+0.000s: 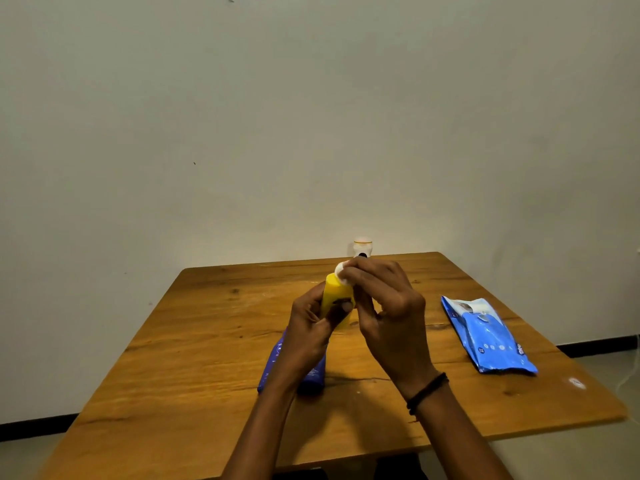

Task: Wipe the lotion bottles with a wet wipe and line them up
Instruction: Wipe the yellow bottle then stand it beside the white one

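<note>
Wiping the top of a yellow plastic lotion bottle [335, 299] held above the wooden tabletop [194, 341].

The left hand [308, 336] has its grip wrapped around the yellow bottle's body, holding it upright in the air, probably to steady it, while the right hand [384, 306] pinches a small white wet wipe [341, 268] against the bottle's upper end, likely so it can rub the top. A dark blue lotion bottle [313, 377] lies on the tabletop under the left wrist, mostly hidden. A white bottle with a pale cap [363, 244] stands at the far edge, behind the hands. A blue wipe packet [488, 336] lies well apart on the right, clear of the work.
</note>
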